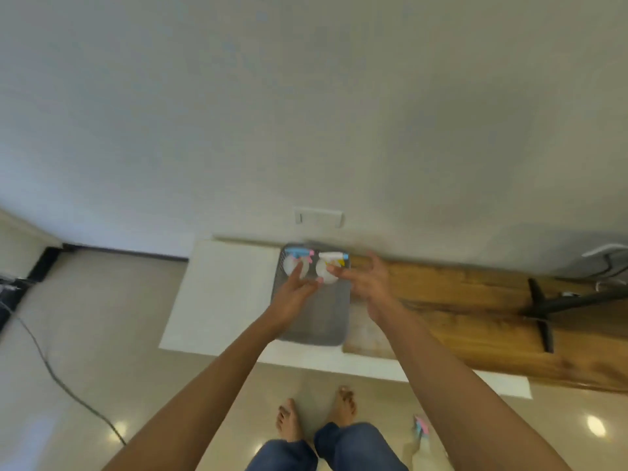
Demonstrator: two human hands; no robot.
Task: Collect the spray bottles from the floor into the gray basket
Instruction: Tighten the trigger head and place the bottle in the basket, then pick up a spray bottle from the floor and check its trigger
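Observation:
The gray basket [316, 322] rests on a low white platform [221, 287] by the wall. Two white spray bottles stand in its far end: the left bottle [291, 263] has a blue and pink head, the right bottle [324, 266] a white, blue and yellow head. My left hand [292, 295] reaches over the basket, fingers spread, fingertips touching the left bottle. My right hand [368, 282] is at the basket's right edge, fingers apart, fingertips at the right bottle. A third spray bottle [419, 433] with a pink and blue head lies blurred on the floor at my right.
A wooden bench top [475, 300] with black metal legs [540, 311] lies right of the basket. A gray cable [51, 368] runs over the glossy tiled floor at the left. My bare feet [289, 419] stand before the platform. A wall socket [317, 217] sits above the basket.

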